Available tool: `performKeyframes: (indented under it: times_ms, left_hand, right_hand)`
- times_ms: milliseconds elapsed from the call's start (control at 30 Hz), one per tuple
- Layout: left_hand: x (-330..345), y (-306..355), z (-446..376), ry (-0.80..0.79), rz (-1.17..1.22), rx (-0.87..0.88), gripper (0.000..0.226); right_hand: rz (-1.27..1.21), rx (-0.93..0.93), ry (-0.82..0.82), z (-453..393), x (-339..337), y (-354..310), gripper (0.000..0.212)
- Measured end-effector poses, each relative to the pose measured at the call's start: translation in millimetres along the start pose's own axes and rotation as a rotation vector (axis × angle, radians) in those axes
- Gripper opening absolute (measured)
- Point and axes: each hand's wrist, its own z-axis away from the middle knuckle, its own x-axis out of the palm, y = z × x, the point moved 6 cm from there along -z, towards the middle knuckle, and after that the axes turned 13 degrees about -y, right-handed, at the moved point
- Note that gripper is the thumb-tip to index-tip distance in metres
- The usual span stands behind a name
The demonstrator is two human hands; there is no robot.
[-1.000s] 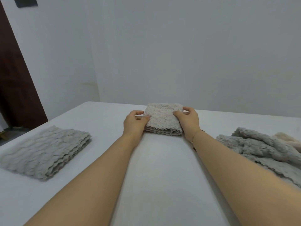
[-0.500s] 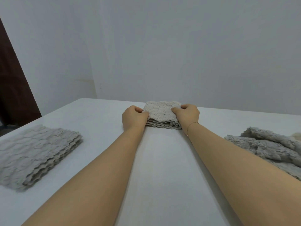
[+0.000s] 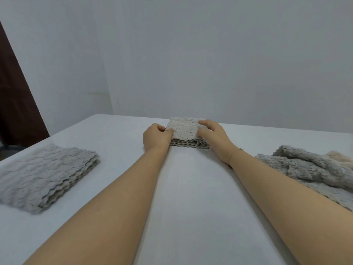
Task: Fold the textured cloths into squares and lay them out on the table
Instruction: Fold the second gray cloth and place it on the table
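Note:
A small off-white textured cloth (image 3: 185,129), folded into a thick square, lies near the far edge of the white table (image 3: 191,188). My left hand (image 3: 155,137) grips its left side with the thumb on top. My right hand (image 3: 214,136) holds its right side, fingers curled over the top. A larger grey folded cloth (image 3: 45,173) lies flat at the left of the table. A loose heap of grey unfolded cloths (image 3: 313,169) sits at the right, partly behind my right forearm.
A cream cloth (image 3: 342,157) peeks out behind the heap at the right edge. A plain white wall stands just beyond the table's far edge. A dark brown door (image 3: 15,96) is at the far left.
Both hands have pushed the folded square a little farther away, toward the far edge. The view has shifted slightly, so the left folded cloth looks nearer the frame's edge.

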Motion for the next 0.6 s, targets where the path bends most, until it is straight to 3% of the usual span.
performKeyframes:
  times_ms: [100,200,300,433,600]
  left_hand:
    - [-1,0,0,0.002,-0.009,-0.002,0.026]
    - [-1,0,-1,0.001,0.006,-0.007,0.025]
    - [0,-1,-2,0.002,0.012,-0.006,0.025]
    - [0,0,-2,0.000,0.007,-0.009,0.026]
    - [0,0,-2,-0.008,0.007,-0.008,0.027]
  right_hand:
    - [0.077,-0.044,-0.026,13,-2,-1,0.045]
    - [0.355,-0.122,-0.020,22,-3,-3,0.044]
    - [0.620,-0.173,0.103,26,-6,-5,0.033]
    - [0.772,-0.179,0.164,31,-7,-8,0.020]
    - [0.847,-0.156,0.152,33,-4,-11,0.029]
